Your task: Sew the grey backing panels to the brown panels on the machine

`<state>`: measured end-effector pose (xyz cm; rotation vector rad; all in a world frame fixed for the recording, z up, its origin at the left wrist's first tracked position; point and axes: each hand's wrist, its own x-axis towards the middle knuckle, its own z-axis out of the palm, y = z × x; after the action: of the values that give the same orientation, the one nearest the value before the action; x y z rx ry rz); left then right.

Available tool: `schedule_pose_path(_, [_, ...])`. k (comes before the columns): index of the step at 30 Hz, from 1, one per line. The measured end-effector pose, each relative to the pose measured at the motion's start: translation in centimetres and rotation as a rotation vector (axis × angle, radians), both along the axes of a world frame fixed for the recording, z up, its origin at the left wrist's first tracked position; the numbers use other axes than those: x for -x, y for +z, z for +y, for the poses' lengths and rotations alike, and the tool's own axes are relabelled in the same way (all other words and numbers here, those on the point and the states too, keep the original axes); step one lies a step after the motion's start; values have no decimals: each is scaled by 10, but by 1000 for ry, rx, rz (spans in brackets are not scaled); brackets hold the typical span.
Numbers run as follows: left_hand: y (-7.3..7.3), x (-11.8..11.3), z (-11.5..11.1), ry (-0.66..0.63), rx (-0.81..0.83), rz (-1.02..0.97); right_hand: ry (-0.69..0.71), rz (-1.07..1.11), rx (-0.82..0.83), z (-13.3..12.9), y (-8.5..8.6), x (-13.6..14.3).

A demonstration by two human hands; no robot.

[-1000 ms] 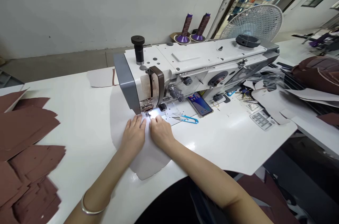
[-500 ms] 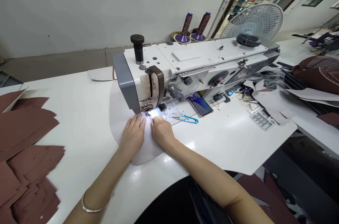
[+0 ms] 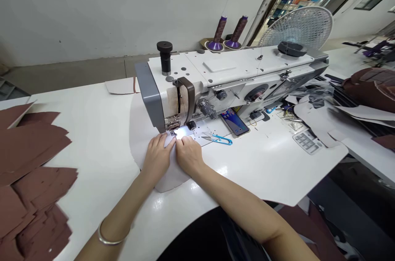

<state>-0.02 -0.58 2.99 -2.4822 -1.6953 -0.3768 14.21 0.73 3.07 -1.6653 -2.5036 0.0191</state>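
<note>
A pale, sheet-like piece of material (image 3: 173, 176) lies under the needle end of a white sewing machine (image 3: 182, 123). My left hand (image 3: 158, 154) rests on it just left of the lit needle area, palm down and fingers stretched out. Close to the presser foot, my right hand (image 3: 189, 154) has its fingers curled and gripping the same piece at its right side. The fingertips partly cover the edge. Blue-handled thread snips (image 3: 221, 140) lie to the right of my right hand, apart from it.
Brown cut pieces (image 3: 40, 195) lie stacked at the left. A phone (image 3: 235, 122) lies below the machine arm. Two thread cones (image 3: 219, 32) and a fan (image 3: 300, 26) stand behind. Offcuts (image 3: 314, 119) and a brown bundle (image 3: 367, 86) are at the right.
My left thumb has come closer to my right hand, so the two hands nearly touch. The whole view has shifted slightly; the piece stays under the needle.
</note>
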Motion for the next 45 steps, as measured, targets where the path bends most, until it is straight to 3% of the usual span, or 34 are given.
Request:
schedule_pose_path(16, [-2,-1,5,39,34,-118,84,-20,40,6,3,4])
schedule_pose_path(28, [-3,1,8,42,23,-122,44,-20,70,5,2,8])
schedule_pose_path(45, [-3,1,8,63,-2,-56,101,-24,107,7,5,7])
